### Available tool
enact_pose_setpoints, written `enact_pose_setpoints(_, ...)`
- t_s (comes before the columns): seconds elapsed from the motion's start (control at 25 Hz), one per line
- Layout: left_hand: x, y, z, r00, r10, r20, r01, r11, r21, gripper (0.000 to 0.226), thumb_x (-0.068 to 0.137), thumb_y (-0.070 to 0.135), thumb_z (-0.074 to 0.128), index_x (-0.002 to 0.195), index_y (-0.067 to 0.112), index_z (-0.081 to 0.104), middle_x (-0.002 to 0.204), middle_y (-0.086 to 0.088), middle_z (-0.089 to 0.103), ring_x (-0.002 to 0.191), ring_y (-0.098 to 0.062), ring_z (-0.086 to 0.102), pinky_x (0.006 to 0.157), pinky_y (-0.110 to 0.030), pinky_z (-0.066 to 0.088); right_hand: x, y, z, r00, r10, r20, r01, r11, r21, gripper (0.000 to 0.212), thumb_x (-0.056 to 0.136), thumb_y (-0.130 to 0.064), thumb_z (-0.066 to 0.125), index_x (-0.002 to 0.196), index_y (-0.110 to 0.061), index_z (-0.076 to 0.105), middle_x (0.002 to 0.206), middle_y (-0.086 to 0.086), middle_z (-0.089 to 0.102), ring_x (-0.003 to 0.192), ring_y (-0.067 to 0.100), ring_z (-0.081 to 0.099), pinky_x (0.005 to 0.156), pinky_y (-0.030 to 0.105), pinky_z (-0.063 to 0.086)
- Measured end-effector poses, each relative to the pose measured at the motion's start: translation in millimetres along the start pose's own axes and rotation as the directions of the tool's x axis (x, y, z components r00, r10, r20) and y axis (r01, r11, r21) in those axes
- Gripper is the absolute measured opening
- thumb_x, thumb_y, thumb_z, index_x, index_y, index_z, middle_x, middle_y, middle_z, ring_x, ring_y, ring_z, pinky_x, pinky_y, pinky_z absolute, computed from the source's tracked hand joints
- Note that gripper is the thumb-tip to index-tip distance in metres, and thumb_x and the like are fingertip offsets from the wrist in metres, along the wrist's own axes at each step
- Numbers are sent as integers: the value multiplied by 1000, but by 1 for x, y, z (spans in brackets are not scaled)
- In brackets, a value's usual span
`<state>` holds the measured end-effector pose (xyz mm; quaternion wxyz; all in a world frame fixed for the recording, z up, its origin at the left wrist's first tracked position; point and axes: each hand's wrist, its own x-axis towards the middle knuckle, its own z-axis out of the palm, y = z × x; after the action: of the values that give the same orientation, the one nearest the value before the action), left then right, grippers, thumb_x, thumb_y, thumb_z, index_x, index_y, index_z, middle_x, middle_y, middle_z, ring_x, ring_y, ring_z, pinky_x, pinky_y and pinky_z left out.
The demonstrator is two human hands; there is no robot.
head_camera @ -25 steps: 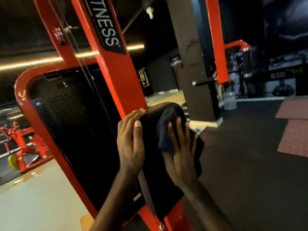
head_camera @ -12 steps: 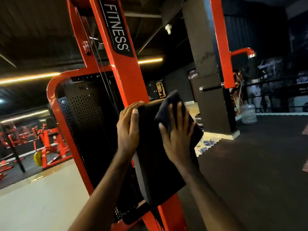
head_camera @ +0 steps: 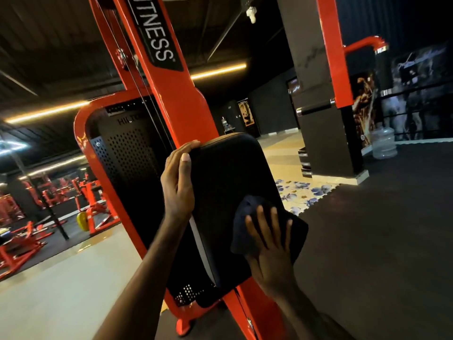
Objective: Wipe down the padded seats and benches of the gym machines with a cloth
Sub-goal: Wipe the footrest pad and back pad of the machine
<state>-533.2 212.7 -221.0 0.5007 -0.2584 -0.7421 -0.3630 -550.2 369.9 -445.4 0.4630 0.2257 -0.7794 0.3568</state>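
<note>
A black padded back pad stands upright on an orange machine frame. My left hand holds the pad's upper left edge, fingers curled over its rim and thumb on the front. A dark blue cloth lies against the pad's lower right part. My right hand presses the cloth flat onto the pad with its fingers spread and straight. The lower edge of the pad is partly hidden by my right forearm.
A black perforated weight-stack cover sits behind the pad on the left. Orange machines stand far left. A dark pillar and a water jug are at the right, beside black rubber flooring.
My right hand has slid the cloth down from the pad's top edge to its lower right part. My left hand stays on the pad's upper left edge.
</note>
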Motion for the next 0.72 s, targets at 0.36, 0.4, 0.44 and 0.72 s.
enact_pose_setpoints(0.36,3,-1,-3,999,-10,30,8,999,39,38,113,21,37,136,15,66,136,5,65,133,-28,56,110,-63,42,-5,-22,7,998,-46,30,48,998,-49,72,106,-56,32,169,-31,9,177,7,5,161,43,4,116,83,13)
enact_pose_setpoints(0.4,3,-1,-3,999,-12,32,10,999,43,38,113,22,37,137,15,66,136,4,65,134,-28,56,111,-63,42,-21,-14,7,998,-50,28,51,998,-43,71,106,-56,31,169,-32,9,177,6,5,161,42,5,113,84,17)
enact_pose_setpoints(0.44,3,0,-3,999,-13,31,11,999,51,39,113,22,36,137,15,66,137,4,65,134,-28,55,111,-63,42,-23,-14,8,1000,14,15,-13,999,-38,71,106,-58,29,169,-32,9,177,6,4,161,42,4,113,84,18)
enact_pose_setpoints(0.72,8,-5,-10,993,-23,118,21,1000,20,40,113,21,36,139,9,64,139,-5,64,134,-30,55,112,-64,41,11,-85,15,998,-60,10,60,998,-23,66,107,-61,32,167,-36,18,176,6,12,160,45,7,116,83,11)
